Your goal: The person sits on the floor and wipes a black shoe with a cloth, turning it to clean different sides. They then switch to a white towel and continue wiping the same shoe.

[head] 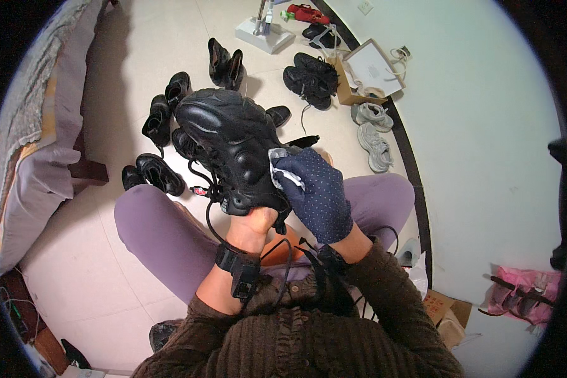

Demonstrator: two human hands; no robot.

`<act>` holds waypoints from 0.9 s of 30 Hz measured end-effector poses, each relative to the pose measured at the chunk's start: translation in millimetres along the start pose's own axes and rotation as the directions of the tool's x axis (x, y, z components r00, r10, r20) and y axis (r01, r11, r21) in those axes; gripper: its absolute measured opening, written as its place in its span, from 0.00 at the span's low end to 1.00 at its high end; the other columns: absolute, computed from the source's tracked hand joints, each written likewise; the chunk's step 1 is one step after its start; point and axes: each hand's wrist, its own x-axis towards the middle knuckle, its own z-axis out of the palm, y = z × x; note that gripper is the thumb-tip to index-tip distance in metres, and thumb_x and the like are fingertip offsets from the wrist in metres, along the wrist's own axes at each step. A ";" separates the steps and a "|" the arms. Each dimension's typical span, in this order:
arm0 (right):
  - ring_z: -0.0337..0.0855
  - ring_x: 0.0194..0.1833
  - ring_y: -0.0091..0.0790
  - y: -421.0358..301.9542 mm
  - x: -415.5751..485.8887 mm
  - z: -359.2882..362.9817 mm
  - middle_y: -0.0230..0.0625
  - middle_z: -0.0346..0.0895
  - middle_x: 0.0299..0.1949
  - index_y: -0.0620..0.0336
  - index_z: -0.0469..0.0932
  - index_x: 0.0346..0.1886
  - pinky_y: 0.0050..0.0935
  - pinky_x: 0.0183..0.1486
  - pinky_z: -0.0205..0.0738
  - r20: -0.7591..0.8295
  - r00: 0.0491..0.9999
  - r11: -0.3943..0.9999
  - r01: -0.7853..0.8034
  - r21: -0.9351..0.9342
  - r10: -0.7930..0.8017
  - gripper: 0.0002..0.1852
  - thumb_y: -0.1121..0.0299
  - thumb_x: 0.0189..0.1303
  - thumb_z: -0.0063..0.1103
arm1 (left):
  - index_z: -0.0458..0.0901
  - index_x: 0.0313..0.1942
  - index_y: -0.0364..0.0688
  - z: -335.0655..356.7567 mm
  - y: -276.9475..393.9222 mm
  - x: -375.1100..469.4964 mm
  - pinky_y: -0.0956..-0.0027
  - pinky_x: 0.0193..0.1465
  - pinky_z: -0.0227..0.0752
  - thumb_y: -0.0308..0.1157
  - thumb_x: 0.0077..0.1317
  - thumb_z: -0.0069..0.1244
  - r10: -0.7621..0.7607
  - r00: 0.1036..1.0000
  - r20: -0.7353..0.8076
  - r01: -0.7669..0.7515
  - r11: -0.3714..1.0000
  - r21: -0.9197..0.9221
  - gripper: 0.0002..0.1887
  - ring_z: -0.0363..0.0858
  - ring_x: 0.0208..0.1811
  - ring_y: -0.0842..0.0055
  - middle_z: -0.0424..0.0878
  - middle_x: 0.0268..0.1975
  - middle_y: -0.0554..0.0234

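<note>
A black leather shoe (238, 141) with a thick sole is held up in front of me, toe pointing away. My left hand (260, 218) is pushed into its opening and supports it from inside; the fingers are hidden. Over my right hand (316, 198) is a navy glove with small white dots. That hand grips a crumpled white wipe (283, 170) against the right side of the shoe. Black laces (211, 182) hang loose at the shoe's left side. Below my left hand, a black strap with a small device (241, 274) circles the wrist.
Several black shoes (158, 120) stand on the tiled floor ahead and left. More black shoes (310, 80) lie by an open cardboard box (349, 87). Grey sneakers (375, 146) sit along the right wall. At left is a bed (52, 141); a white stand base (264, 35) is at the back.
</note>
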 end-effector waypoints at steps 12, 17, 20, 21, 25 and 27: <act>0.81 0.36 0.44 9.2 27.0 -1.0 0.45 0.77 0.34 0.64 0.79 0.38 0.34 0.41 0.74 -0.062 0.998 1.000 0.025 -0.019 -0.026 0.06 0.73 0.59 0.58 | 0.75 0.58 0.46 1.8 -20.8 -1.3 0.53 0.68 0.59 0.46 0.70 0.44 -0.118 0.987 -0.112 0.119 0.993 -0.002 0.21 0.71 0.61 0.63 0.75 0.60 0.59; 0.82 0.39 0.37 12.6 33.3 -5.8 0.43 0.80 0.37 0.65 0.79 0.41 0.30 0.45 0.74 0.033 0.984 0.975 -0.179 0.132 0.177 0.09 0.74 0.58 0.58 | 0.72 0.59 0.42 7.9 -24.6 -11.7 0.56 0.68 0.61 0.40 0.69 0.44 0.054 0.995 -0.083 -0.011 0.892 0.452 0.21 0.71 0.60 0.64 0.75 0.60 0.60; 0.81 0.42 0.37 14.5 16.5 -9.4 0.43 0.79 0.39 0.65 0.79 0.42 0.31 0.47 0.74 0.103 0.973 0.969 -0.220 0.115 0.209 0.09 0.76 0.56 0.60 | 0.73 0.58 0.41 1.7 -29.1 -15.1 0.59 0.67 0.64 0.35 0.69 0.44 0.117 0.993 0.006 -0.100 0.816 0.570 0.19 0.73 0.59 0.66 0.76 0.59 0.61; 0.82 0.39 0.35 15.6 12.8 -9.1 0.42 0.80 0.36 0.65 0.80 0.40 0.29 0.45 0.74 0.087 0.975 0.972 -0.214 0.094 0.206 0.08 0.76 0.56 0.60 | 0.73 0.58 0.42 -2.3 -30.8 -14.7 0.60 0.67 0.64 0.35 0.70 0.43 0.118 0.987 -0.112 -0.042 0.850 0.526 0.18 0.73 0.59 0.66 0.75 0.60 0.61; 0.81 0.38 0.37 25.8 32.7 -0.3 0.41 0.78 0.35 0.62 0.81 0.40 0.30 0.43 0.73 0.005 0.999 0.997 0.050 -0.056 -0.050 0.09 0.74 0.54 0.63 | 0.71 0.61 0.46 -18.9 -36.4 -3.3 0.66 0.66 0.66 0.38 0.74 0.39 0.009 0.932 -0.362 0.039 0.991 0.125 0.18 0.73 0.59 0.73 0.75 0.60 0.63; 0.81 0.39 0.38 31.9 56.0 1.1 0.42 0.79 0.37 0.61 0.81 0.40 0.31 0.44 0.73 -0.040 0.999 0.999 -0.023 -0.038 0.021 0.10 0.73 0.54 0.64 | 0.67 0.63 0.44 -21.5 -39.7 -0.3 0.68 0.67 0.65 0.37 0.74 0.39 0.127 0.974 -0.186 -0.083 0.970 0.227 0.20 0.72 0.61 0.72 0.72 0.62 0.62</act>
